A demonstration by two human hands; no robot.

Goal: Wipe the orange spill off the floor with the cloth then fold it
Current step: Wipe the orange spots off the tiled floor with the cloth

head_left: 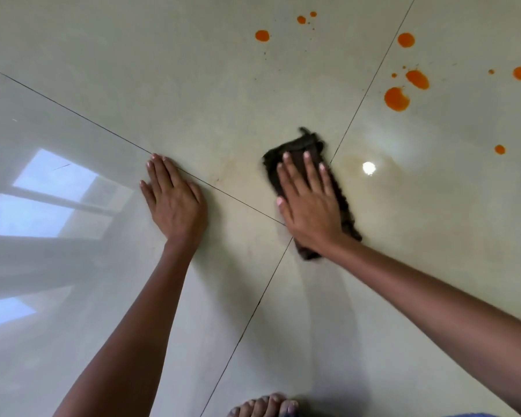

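While right hand [309, 206] lies flat, fingers spread, on dark cloth [343, 203] — pressing it to floor [211, 85] — left hand [175, 200] rests open, palm down, on bare tile just beside grout line. Cloth fuzzy, oblong, frayed at edges. Orange spill [397, 99] — round drops scattered beyond cloth, apart from it. Tiles pale, glossy, reflecting window. Bare toes [263, 406] at bottom edge.

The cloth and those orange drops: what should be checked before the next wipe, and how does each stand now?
1. Right hand flat on the dark cloth: ok.
2. Left hand braced on the bare floor: ok.
3. Orange drops cleared: not ok, several remain beyond the cloth.
4. Faint smear beside the cloth gone: not ok.
5. Cloth clean enough to absorb more: cannot tell.
6. Cloth folded: not ok, not yet.
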